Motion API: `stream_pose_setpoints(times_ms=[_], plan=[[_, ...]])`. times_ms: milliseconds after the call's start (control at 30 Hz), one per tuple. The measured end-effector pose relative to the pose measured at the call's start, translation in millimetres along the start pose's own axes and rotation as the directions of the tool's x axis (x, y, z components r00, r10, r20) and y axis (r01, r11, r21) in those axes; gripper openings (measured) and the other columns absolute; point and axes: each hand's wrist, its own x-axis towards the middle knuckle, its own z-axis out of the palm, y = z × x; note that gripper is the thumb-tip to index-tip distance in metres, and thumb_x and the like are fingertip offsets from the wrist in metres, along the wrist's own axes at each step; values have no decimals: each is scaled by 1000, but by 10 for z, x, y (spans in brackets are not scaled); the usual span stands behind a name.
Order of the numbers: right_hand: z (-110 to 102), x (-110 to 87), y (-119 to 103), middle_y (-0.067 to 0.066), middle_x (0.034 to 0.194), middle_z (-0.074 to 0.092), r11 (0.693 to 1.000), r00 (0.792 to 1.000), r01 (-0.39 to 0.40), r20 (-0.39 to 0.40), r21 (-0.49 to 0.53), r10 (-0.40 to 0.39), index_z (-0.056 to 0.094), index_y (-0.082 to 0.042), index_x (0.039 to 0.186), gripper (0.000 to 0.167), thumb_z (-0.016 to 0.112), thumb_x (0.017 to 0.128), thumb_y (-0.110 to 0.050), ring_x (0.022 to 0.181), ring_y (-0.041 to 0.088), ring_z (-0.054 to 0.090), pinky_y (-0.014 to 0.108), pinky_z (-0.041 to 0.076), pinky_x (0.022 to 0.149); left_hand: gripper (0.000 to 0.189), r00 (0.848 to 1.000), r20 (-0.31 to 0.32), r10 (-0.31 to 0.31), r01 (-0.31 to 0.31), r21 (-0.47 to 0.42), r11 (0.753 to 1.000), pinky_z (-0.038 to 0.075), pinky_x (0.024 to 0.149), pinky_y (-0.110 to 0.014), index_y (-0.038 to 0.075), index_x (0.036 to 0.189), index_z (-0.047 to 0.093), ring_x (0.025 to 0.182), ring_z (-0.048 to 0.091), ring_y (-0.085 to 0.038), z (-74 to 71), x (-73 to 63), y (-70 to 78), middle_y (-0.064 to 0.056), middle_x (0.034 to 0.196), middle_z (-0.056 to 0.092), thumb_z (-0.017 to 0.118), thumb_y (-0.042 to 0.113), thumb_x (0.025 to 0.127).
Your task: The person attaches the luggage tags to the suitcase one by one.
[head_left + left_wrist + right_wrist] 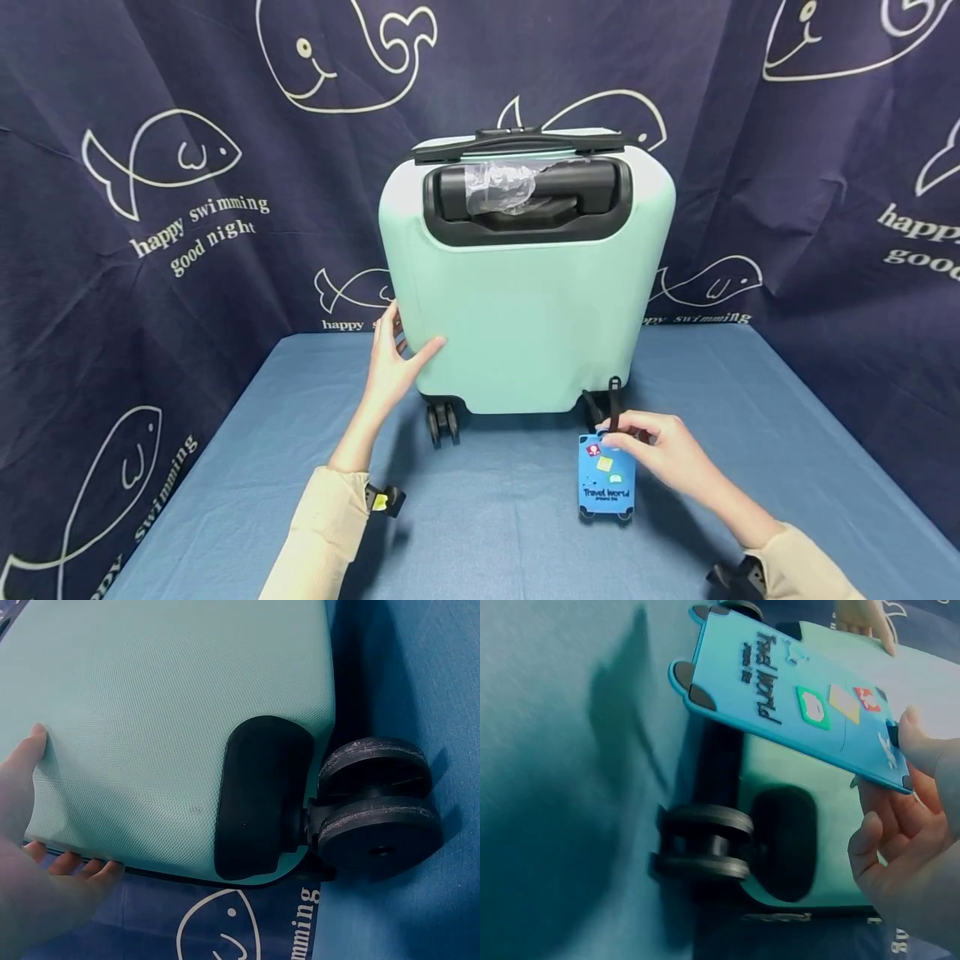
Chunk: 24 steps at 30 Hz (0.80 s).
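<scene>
A mint-green suitcase (525,325) stands upright on its wheels, with a black telescopic handle (592,187) partly wrapped in clear plastic. My left hand (393,367) holds its lower left side; in the left wrist view the thumb (34,746) lies on the front face and the fingers bend along the side edge. A blue luggage tag (606,475) shaped like a small suitcase, printed "Travel World", hangs from my right hand (663,446), pinched at its top between thumb and fingers. Its black strap (615,404) sticks up, overlapping the suitcase's lower right corner in the head view.
Blue cloth (480,517) covers the table. Behind and at the sides hangs a dark blue curtain (315,192) with white fish drawings and lettering. Black twin wheels (442,421) jut from the suitcase's bottom left corner; another wheel (705,840) sits close below the tag.
</scene>
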Motion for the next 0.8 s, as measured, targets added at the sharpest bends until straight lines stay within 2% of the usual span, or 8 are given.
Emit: stream_pose_setpoints(times_ms=[100,200,267,467,700,800], plan=[[-49,27,5,-5,89,71,996,996,85,-18,-13,-85,65,-22,77,12,71,82,-12,60,3,46,21,39,52,85,1000,-2,7,-7,3,1000,37,105,-43,29,146,26,127,42,-24,2,-6,3,-9,134,35,76,36,77],[-96,57,-28,-5,89,70,982,982,186,-36,-39,-187,64,-22,78,20,71,80,-3,63,1,46,19,38,54,85,1000,0,10,-10,-1,1000,37,105,-42,30,146,26,127,41,-23,3,-6,3,-9,134,35,76,36,77],[-127,77,-56,-7,89,69,973,973,226,-43,-55,-228,63,-23,79,25,71,79,1,65,-1,47,16,38,56,85,1000,1,7,-7,-5,1000,37,105,-42,31,146,26,127,41,-22,3,-5,2,-9,134,35,76,34,77],[-210,137,-141,-11,92,67,961,961,267,-57,-68,-271,66,-24,86,31,71,77,5,68,-3,48,12,39,60,86,1000,8,-20,20,-9,1000,36,106,-42,27,147,24,129,40,-24,-3,-11,33,-11,135,34,76,25,79],[-302,187,-239,-8,92,66,950,945,308,-98,-48,-312,70,-14,97,35,72,72,10,71,-2,49,14,40,62,83,1000,19,-13,13,-24,1000,36,106,-44,16,149,23,130,39,-29,-15,-104,301,-17,136,32,72,16,82],[-322,209,-265,-5,93,67,941,933,334,-122,-46,-338,71,-9,98,37,72,69,13,71,-2,50,14,41,63,81,1000,19,-10,10,-32,999,35,107,-44,14,148,23,130,39,-29,-12,-128,350,-18,135,32,71,15,83]])
